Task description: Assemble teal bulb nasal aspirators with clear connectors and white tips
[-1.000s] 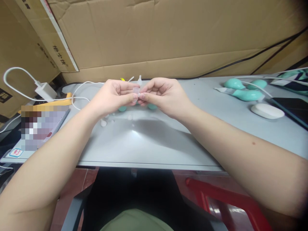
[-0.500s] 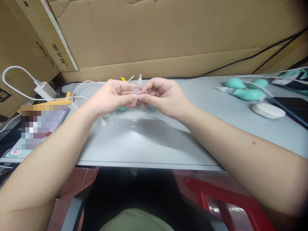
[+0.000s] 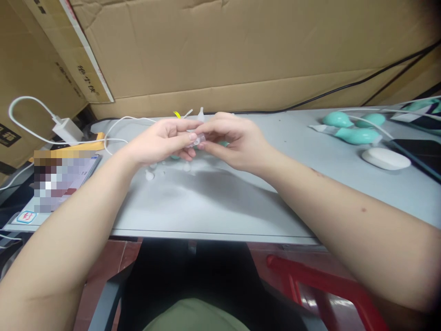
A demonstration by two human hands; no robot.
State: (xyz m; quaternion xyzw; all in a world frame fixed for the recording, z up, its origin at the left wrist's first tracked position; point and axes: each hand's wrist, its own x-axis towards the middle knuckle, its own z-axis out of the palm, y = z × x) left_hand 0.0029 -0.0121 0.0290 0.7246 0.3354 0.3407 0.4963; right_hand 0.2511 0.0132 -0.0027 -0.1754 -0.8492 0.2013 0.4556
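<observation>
Between my two hands is a small clear plastic piece (image 3: 200,139), held over the back half of the grey table (image 3: 165,207). My left hand (image 3: 165,140) pinches it between thumb and fingers from the left. From the right, my right hand (image 3: 232,138) grips it with thumb and bent fingers. A translucent pointed nozzle (image 3: 201,115) stands just behind the fingertips. Small white pieces, one of them a rounded part (image 3: 149,175), lie below my left hand. Teal items behind and under the hands are mostly hidden.
Teal bulbs (image 3: 336,119) lie at the right, near a white rounded case (image 3: 386,158) and a dark phone (image 3: 418,156). A white charger (image 3: 69,131) with its cable is at the left, beside a tablet-like item. Cardboard (image 3: 241,55) stands behind the table.
The clear piece has turned and tilted between my fingertips. My right fingers have curled in closer around it, and the view has shifted slightly.
</observation>
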